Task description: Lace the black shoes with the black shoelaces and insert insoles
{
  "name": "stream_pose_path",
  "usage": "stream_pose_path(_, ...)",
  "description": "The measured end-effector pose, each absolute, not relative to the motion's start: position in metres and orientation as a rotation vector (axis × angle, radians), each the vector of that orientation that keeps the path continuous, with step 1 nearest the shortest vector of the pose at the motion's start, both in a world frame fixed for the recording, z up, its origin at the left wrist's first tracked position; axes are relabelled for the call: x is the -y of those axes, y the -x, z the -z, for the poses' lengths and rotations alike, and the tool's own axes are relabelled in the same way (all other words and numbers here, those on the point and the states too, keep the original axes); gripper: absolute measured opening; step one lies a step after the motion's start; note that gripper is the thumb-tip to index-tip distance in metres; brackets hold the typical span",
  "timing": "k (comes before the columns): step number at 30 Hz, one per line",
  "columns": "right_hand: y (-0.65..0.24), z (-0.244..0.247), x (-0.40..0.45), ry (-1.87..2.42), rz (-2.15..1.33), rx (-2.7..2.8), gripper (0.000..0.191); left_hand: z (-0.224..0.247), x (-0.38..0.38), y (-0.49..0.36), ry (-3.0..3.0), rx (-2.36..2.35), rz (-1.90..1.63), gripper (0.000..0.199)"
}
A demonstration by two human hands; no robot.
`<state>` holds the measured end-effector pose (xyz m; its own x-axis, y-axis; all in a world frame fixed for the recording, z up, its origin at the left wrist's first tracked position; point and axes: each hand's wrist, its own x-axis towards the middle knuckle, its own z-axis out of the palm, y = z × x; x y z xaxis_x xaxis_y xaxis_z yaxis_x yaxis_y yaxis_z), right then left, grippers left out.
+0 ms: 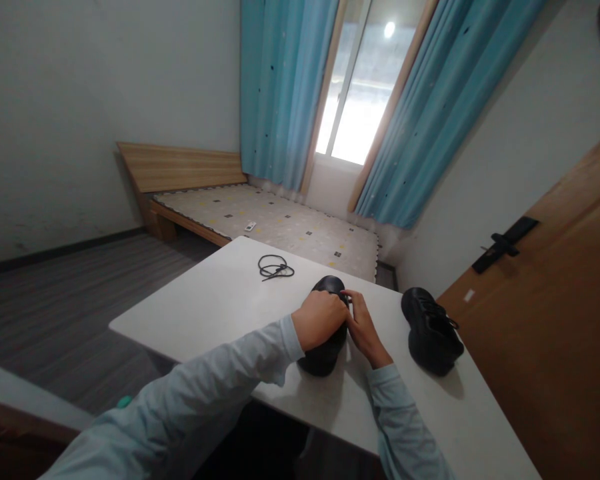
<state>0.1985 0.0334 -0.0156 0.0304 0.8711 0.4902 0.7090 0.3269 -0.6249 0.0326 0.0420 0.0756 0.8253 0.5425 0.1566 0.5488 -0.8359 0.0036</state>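
A black shoe (323,360) sits on the white table (205,300) in front of me, its toe pointing away. My left hand (321,319) is closed over the top of this shoe, covering its lacing area; what lies under the fingers is hidden. At the shoe's right side, my right hand (363,325) has its bent fingers against the upper, close to the left fingertips. A loose black shoelace (276,268) lies coiled beyond the shoe, to the left. The second black shoe (433,333), with laces in it, stands near the table's right edge.
Behind the table is a bed (290,217) with a patterned mattress and a small white object (250,227) on it. Blue curtains (285,87) flank a bright window (360,93). A wooden door (555,320) with a black handle (505,245) is at the right.
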Motion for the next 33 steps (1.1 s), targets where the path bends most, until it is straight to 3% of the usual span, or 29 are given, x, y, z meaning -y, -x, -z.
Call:
stream_pose_path(9, -0.197, 0.005, -0.027, 1.184, -0.365, 1.836, 0.033, -0.064, -0.061, -0.026, 2.934, 0.864, 0.254, 0.022)
stream_pose_path(16, -0.193, 0.003, -0.025, 1.176, -0.392, 1.787, 0.019, -0.060, -0.055, -0.021, 2.920, 0.906, 0.369, 0.021)
stream_pose_path(24, -0.195, 0.001, -0.025, 1.181, -0.449, 1.748, 0.014, -0.071, -0.037, -0.005, 2.899, 0.922, 0.435, 0.034)
stream_pose_path(30, -0.195, -0.001, -0.026, 1.188, -0.458, 1.774, 0.021, -0.068, -0.035, -0.003, 2.827, 0.971, 0.422, 0.014)
stream_pose_path(33, -0.196, 0.000, -0.026, 1.198, -0.470, 1.816, 0.031, -0.063, -0.038, -0.003, 2.829, 0.959, 0.452, 0.014)
